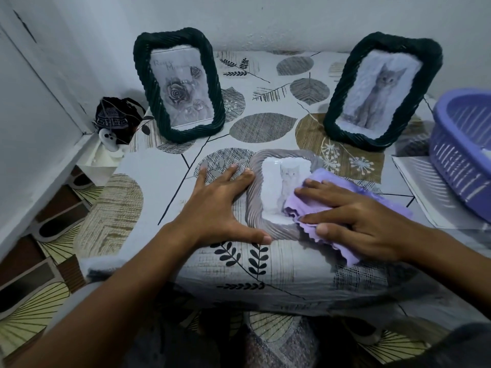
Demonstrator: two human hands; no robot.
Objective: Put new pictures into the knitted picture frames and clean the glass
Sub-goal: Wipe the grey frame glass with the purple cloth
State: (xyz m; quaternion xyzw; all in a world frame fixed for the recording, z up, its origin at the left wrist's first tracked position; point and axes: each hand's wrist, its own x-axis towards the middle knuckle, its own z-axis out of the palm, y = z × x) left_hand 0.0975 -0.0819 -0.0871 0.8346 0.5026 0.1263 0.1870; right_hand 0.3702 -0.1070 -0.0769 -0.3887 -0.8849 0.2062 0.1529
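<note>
A grey knitted frame [253, 205] with a pale cat picture lies flat on the table near the front edge. My left hand [216, 208] rests flat against its left side, fingers spread, thumb at its lower corner. My right hand [356, 220] presses a lilac cloth [329, 243] onto the right part of the glass. Two dark green knitted frames stand upright behind: one [178, 86] at the back left holds a rose picture, the other [382, 91] at the back right holds a cat picture.
The table [268, 104] wears a leaf-patterned cover. A purple plastic basket [462, 152] sits at the right edge on white sheets [425, 192]. A dark pouch [114, 118] hangs by the left wall corner. Patterned floor shows to the left and below.
</note>
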